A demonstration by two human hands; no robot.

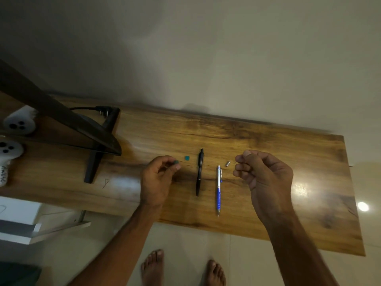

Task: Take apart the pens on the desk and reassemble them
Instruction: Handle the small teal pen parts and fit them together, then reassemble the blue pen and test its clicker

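A black pen (199,172) and a blue and silver pen (219,189) lie side by side on the wooden desk (268,145), tips toward me. My left hand (157,180) pinches a small dark teal part (176,161) between thumb and fingertips, left of the black pen. A second teal piece (187,158) lies on the desk between that hand and the black pen. A small silver cap (227,163) rests just right of the blue pen's top. My right hand (263,174) hovers right of it with fingers curled; a very thin piece seems pinched at its fingertips.
A monitor on a black stand (97,155) occupies the desk's left end, with a cable behind it. Two white controllers (14,133) lie at the far left. A wall runs behind the desk. My bare feet (181,267) stand on the tiled floor below the front edge.
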